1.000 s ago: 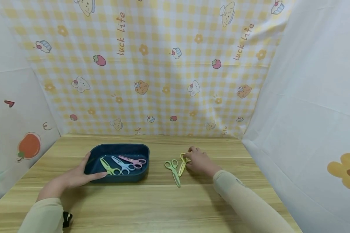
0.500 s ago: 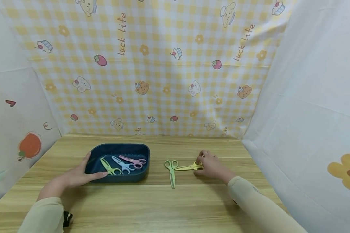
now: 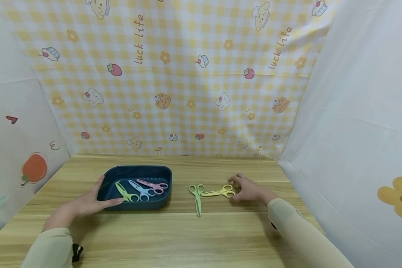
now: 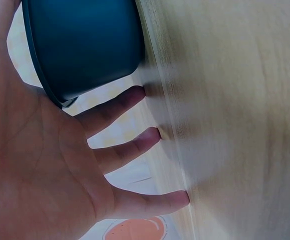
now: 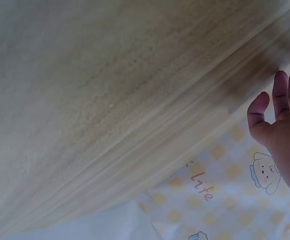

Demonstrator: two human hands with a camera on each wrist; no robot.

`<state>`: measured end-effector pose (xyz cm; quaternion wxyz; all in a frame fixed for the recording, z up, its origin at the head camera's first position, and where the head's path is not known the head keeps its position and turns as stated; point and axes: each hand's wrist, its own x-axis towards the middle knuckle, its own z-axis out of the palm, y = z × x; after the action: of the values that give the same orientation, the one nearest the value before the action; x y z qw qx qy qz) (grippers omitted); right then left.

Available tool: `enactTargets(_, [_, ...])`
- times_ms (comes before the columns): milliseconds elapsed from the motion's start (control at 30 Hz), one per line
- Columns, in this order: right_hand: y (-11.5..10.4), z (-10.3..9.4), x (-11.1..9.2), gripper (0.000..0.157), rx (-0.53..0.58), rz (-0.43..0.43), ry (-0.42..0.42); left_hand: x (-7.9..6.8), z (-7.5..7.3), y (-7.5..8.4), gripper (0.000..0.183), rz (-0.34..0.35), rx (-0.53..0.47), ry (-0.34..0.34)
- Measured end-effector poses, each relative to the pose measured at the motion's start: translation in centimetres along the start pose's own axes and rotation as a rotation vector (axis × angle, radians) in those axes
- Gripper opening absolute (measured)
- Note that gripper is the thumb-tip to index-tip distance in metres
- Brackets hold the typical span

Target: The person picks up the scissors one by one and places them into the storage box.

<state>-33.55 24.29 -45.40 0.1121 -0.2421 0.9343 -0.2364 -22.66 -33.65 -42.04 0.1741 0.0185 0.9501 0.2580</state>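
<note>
My left hand [image 3: 87,203] rests at the near left corner of a dark blue plastic bin [image 3: 167,197], thumb along its front rim. In the left wrist view, spread straight fingers [image 4: 130,150] reach down to the table beside the bin wall. Inside the bin lie green scissors [image 3: 123,190], blue scissors [image 3: 141,190] and pink scissors [image 3: 152,185]. Right of it on the table, light green scissors [image 3: 197,201] point toward me. Yellow scissors [image 3: 217,192] lie crosswise, their tip at the light green pair. My right hand [image 3: 248,188] is just right of the yellow handles, fingers loosely bent, holding nothing.
The wooden table [image 3: 174,238] is bounded at the back by a yellow checked cloth [image 3: 187,85]. White cloth walls stand at the left [image 3: 16,93] and the right [image 3: 348,123].
My right hand turned the yellow scissors crosswise and to the right, then let go and drew slightly right. The light green scissors swung to point straight toward me. My left hand stayed put.
</note>
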Motion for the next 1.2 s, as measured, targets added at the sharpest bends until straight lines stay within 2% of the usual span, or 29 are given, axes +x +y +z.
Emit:
enactTargets(200, [0.5,0.3,0.3,0.065,-0.083,-0.017,0.024,-0.2,0.0,0.1,0.133,-0.014,-0.001,-0.009])
enactTargets(400, [0.7,0.3,0.1,0.057,-0.112,-0.024,0.038,-0.2,-0.2,0.4,0.133,-0.006,-0.009,-0.011])
enactTargets(667, [1.0,0.5,-0.3,0.054,-0.136,-0.037,0.101,-0.2,0.0,0.1,0.133,-0.007,-0.002,-0.007])
enactTargets(867, [0.9,0.4,-0.8,0.059,-0.118,-0.035,0.146,-0.2,0.0,0.2,0.132,0.001,-0.007,-0.001])
enactTargets(1200, [1.0,0.3,-0.8,0.05,-0.186,-0.012,0.099,-0.1,0.0,0.1,0.132,-0.001,-0.005,-0.006])
